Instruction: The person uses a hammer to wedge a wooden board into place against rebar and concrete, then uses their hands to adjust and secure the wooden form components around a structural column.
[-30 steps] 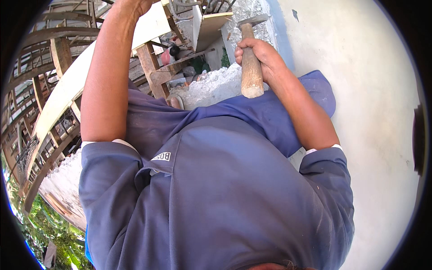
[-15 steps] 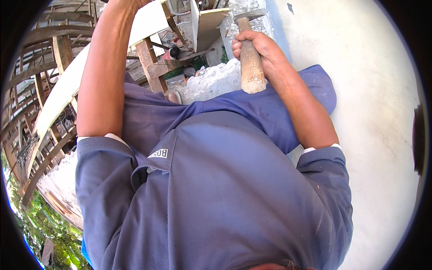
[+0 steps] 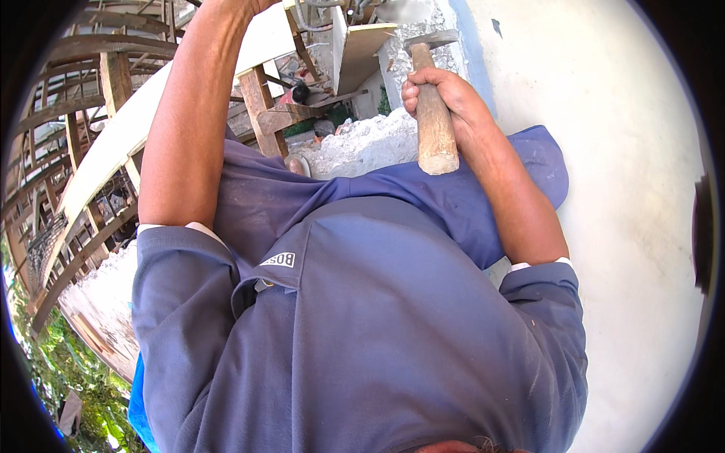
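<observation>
My right hand (image 3: 445, 94) is closed around the wooden handle of a hammer (image 3: 436, 140). Its dark metal head points away from me, in front of a rough, broken wall edge, and the thick butt of the handle is toward my body. My left forearm (image 3: 185, 113) stretches up and away on the left. Only a sliver of my left hand (image 3: 257, 4) shows at the upper edge; its fingers are out of frame, so whether it holds anything is hidden.
A smooth pale wall (image 3: 619, 189) runs along my right side. Broken white masonry (image 3: 370, 140) lies beyond my legs. On the left are a long pale board (image 3: 113, 162), a wooden post (image 3: 260, 109) and several timbers. A panel (image 3: 361, 57) stands ahead.
The whole view has shifted slightly, so my arms, the hammer and the surroundings appear a little lower and farther right. My right hand keeps the same grip on the hammer.
</observation>
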Available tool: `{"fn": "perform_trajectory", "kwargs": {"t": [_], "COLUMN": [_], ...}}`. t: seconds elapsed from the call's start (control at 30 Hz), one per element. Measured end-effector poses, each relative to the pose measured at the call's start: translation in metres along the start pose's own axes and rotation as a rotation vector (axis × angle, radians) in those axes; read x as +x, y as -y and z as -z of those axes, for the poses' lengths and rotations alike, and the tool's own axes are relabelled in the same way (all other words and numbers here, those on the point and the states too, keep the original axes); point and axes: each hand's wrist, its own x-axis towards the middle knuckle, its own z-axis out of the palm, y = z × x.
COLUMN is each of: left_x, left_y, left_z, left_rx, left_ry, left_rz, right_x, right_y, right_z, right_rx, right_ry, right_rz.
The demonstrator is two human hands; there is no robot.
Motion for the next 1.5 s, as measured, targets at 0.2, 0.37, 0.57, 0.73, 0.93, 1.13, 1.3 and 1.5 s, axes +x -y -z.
{"fn": "perform_trajectory", "kwargs": {"t": [0.2,0.37,0.57,0.73,0.93,1.13,1.3,1.5], "left_x": [0.0,0.003,0.007,0.012,0.012,0.009,0.011,0.009], "left_y": [-0.001,-0.001,0.001,0.006,0.007,0.004,0.003,-0.006], "left_z": [-0.005,0.002,0.0,0.008,0.009,0.011,0.012,0.011], "left_rx": [-0.024,-0.001,0.013,-0.044,-0.003,0.002,0.038,0.215], "left_ry": [-0.052,0.022,-0.022,0.037,0.073,0.067,0.037,0.032], "left_rz": [-0.092,-0.033,-0.048,-0.002,-0.022,-0.022,-0.015,-0.039], "right_x": [0.001,-0.001,-0.003,-0.004,-0.004,-0.005,-0.006,-0.004], "right_y": [-0.001,-0.001,-0.001,-0.003,-0.004,-0.005,-0.007,-0.007], "right_z": [0.001,-0.001,-0.002,-0.002,-0.001,-0.002,-0.003,0.003], "right_rx": [-0.035,0.001,0.007,-0.038,-0.04,-0.042,-0.082,-0.058], "right_ry": [0.002,-0.033,-0.041,-0.045,-0.055,-0.05,-0.071,-0.065], "right_rz": [-0.007,-0.042,-0.065,-0.065,-0.079,-0.11,-0.091,-0.095]}}
